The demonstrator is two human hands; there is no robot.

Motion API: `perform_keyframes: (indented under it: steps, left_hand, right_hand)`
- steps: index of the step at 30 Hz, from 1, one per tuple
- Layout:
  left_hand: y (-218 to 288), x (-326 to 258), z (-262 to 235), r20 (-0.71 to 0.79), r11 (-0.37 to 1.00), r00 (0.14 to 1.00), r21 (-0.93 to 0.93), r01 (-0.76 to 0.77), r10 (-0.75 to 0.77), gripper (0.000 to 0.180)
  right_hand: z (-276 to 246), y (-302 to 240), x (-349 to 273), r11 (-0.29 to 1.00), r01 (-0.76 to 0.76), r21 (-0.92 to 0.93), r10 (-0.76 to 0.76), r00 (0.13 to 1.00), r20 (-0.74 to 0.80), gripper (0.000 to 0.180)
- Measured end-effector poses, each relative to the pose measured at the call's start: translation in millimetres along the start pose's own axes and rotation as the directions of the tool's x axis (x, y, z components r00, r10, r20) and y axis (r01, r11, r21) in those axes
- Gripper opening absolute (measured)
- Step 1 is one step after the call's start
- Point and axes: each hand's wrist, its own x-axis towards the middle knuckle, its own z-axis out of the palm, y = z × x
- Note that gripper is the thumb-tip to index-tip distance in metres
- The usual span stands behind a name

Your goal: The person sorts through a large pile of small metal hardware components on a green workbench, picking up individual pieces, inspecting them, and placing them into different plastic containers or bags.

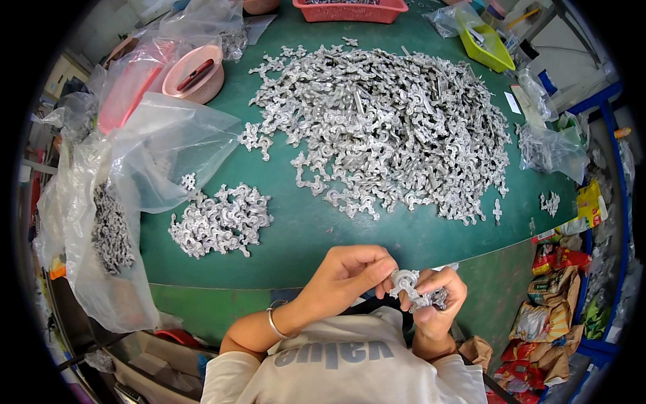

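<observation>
Two hands meet just below the green table's [316,236] near edge; the left hand [346,273] pinches a small grey metal casting [406,281] with its fingertips, and the right hand [437,303] is closed around further castings touching it. Up and left of the left hand, a clear plastic bag [114,229] holds grey castings; beyond it, a pink bowl [198,71] holds a red tool. Far above the hands, a red basket [350,10] holds metal parts; up and right of the right hand, a yellow-green bin [488,47]; right of it, red and yellow snack packets [548,296] on the floor.

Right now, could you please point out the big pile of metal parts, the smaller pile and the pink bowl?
big pile of metal parts [383,128]: head view, middle of the heap.
smaller pile [219,221]: head view, its centre.
pink bowl [214,84]: head view, right outer wall.
</observation>
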Motion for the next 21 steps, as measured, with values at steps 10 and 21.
perform_keyframes:
  steps: [10,21]
  left_hand:
    - [2,3,4,0.021,1.0,0.999,0.013,-0.028,0.028,0.024]
    - [7,6,9,0.081,1.0,0.996,-0.005,0.025,-0.025,0.023]
  right_hand:
    - [-3,-1,-3,0.996,0.035,-0.088,-0.034,0.999,0.011,0.039]
    - [-1,-3,-14,0.979,0.108,-0.174,-0.106,0.994,0.02,0.04]
